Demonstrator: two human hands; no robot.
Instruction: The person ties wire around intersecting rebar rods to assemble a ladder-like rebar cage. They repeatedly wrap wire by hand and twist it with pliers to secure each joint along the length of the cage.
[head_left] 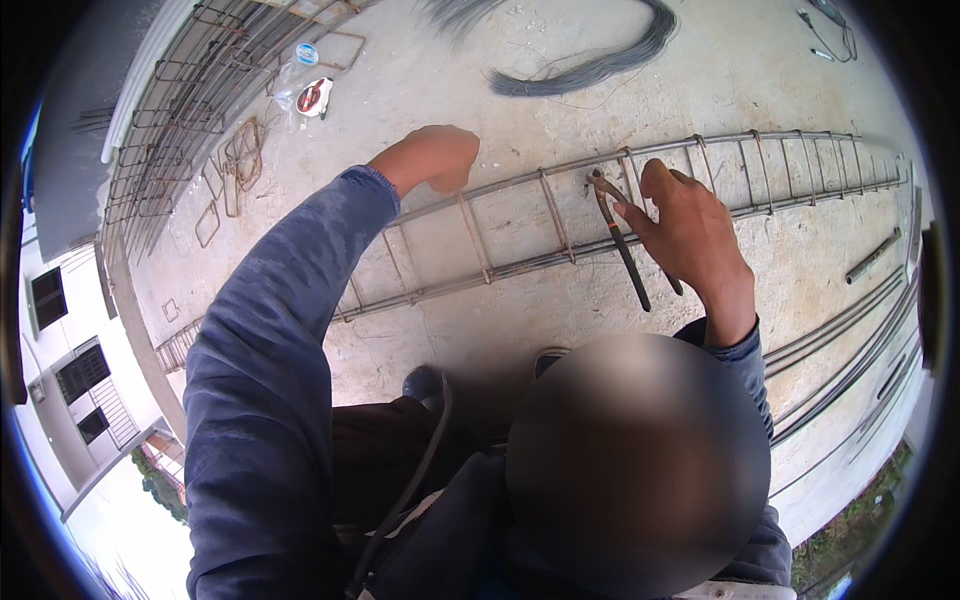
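Observation:
A long steel rebar cage (480, 238), made of bars crossed by square stirrups, lies over the concrete floor in front of me. My right hand (692, 225) is closed on a pair of pincers (617, 232) with dark handles, held over the cage near a stirrup. The pincers' jaws point away from me, and the handle ends hang toward me. My left hand (440, 158) is closed and bent down by the cage's far bar, to the left of the pincers. Its fingertips are hidden, so what it grips does not show.
A coil of thin grey wire (590, 82) lies beyond the cage. At the far left are stacked rebar cages (190, 110), loose stirrups (238, 160) and a red-and-white round item (314, 97). Loose bars (840, 325) lie at the right. My shoe (423, 384) stands close to the cage.

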